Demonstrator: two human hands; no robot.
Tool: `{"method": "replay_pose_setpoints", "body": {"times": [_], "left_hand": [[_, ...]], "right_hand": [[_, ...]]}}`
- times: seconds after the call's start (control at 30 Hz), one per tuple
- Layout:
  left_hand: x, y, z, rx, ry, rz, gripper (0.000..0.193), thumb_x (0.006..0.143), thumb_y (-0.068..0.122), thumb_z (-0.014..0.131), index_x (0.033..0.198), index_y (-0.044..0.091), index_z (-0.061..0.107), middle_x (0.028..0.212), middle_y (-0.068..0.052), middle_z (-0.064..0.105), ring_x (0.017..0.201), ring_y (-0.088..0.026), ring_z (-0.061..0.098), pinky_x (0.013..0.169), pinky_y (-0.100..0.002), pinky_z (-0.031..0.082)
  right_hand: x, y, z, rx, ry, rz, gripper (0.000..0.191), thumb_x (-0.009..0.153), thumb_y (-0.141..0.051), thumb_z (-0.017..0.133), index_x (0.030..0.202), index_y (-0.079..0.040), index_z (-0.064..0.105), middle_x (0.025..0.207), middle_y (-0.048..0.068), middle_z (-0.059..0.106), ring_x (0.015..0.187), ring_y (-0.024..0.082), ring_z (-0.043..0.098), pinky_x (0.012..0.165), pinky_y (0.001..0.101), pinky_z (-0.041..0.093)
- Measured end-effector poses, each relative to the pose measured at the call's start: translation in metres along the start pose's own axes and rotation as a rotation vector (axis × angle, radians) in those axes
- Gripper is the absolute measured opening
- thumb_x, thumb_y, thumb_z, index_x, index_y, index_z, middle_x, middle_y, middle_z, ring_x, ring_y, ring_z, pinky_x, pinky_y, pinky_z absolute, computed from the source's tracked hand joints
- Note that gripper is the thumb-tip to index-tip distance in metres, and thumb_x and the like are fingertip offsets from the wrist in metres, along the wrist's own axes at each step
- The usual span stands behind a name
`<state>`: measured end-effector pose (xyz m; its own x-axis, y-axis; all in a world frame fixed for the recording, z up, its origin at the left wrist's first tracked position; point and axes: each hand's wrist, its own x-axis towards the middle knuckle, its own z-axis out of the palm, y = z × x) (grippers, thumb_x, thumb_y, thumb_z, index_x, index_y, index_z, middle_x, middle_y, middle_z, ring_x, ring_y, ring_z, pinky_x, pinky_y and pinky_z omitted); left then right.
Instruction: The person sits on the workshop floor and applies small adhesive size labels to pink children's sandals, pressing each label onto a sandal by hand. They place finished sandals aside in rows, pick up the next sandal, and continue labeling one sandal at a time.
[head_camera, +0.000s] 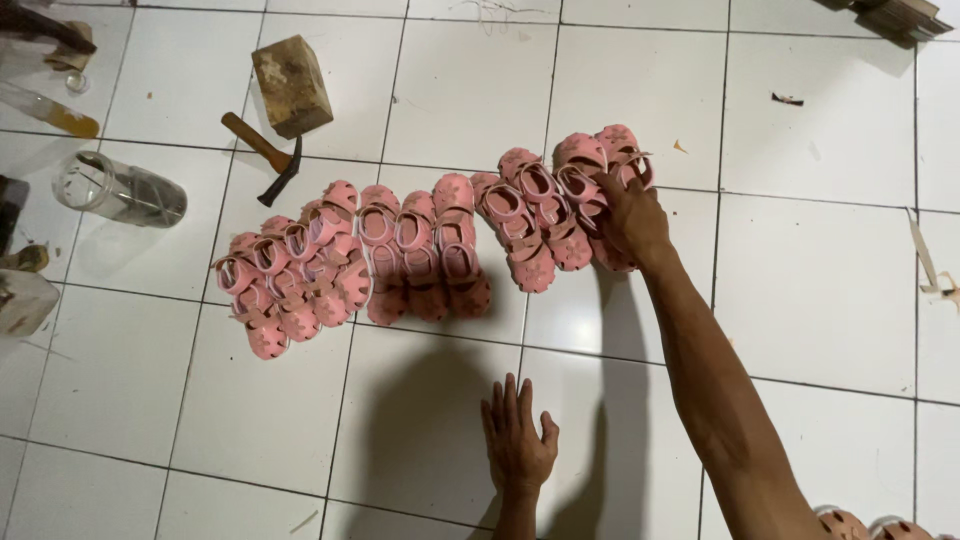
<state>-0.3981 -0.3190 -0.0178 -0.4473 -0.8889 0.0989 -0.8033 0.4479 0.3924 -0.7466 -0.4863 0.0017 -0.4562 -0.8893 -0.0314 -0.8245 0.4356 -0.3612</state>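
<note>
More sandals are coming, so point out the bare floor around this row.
Bare tiles lie right of the right hand, and between the sandal row and the left hand. Crowded: far left, around the hammer, wooden block and jar.

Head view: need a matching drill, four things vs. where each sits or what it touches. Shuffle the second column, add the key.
Things:
1. wooden-handled hammer
2. rough wooden block
3. clear glass jar
4. left hand

Places or states:
A. lying on its side near the left edge of the white tiled floor
B. palm down, flat on a tile, holding nothing
C. just above the hammer's handle, toward the top of the view
D. between the block and the left end of the row of pink sandals

Pairs: 1-D, 2-C, 3-A, 4-B. The right hand rests on the row's right end; its grip is unclear.
</note>
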Motion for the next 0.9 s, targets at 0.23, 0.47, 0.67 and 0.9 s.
{"method": "replay_pose_setpoints", "body": {"times": [0.23,0.47,0.67,0.9], "left_hand": [[-0.004,0.002,0.001,0.017,-0.045,-0.011,0.056,0.091,0.028,0.061,0.142,0.005,0.052,0.155,-0.018,0.043,0.146,-0.038,0.037,0.117,-0.059,0.028],[-0.013,-0.002,0.010,-0.039,0.071,0.056,0.058,0.092,0.028,0.060,0.144,0.004,0.051,0.155,-0.021,0.044,0.145,-0.041,0.037,0.120,-0.059,0.026],[-0.020,-0.005,0.014,-0.077,0.182,0.102,0.057,0.092,0.029,0.062,0.140,0.000,0.051,0.152,-0.022,0.045,0.145,-0.040,0.038,0.121,-0.060,0.025],[-0.074,-0.018,-0.012,-0.322,0.225,0.270,0.052,0.097,0.017,0.060,0.140,-0.008,0.045,0.152,-0.026,0.044,0.144,-0.041,0.041,0.124,-0.051,0.030]], "right_hand": [[-0.148,0.000,-0.010,0.170,0.151,0.057,0.064,0.083,-0.018,0.074,0.143,-0.018,0.052,0.129,0.030,0.054,0.095,0.050,0.062,0.076,0.0579,0.054],[-0.325,-0.039,0.003,0.211,0.222,0.066,0.061,0.080,-0.013,0.072,0.139,-0.017,0.055,0.126,0.031,0.055,0.098,0.051,0.059,0.079,0.0580,0.052],[-0.401,-0.059,0.021,0.246,0.121,0.114,0.060,0.083,-0.013,0.071,0.140,-0.018,0.054,0.119,0.029,0.057,0.097,0.050,0.062,0.080,0.0578,0.054],[-0.500,-0.070,0.021,0.261,0.038,0.158,0.061,0.081,-0.014,0.071,0.138,-0.021,0.051,0.119,0.030,0.058,0.093,0.049,0.066,0.077,0.0574,0.057]]}}
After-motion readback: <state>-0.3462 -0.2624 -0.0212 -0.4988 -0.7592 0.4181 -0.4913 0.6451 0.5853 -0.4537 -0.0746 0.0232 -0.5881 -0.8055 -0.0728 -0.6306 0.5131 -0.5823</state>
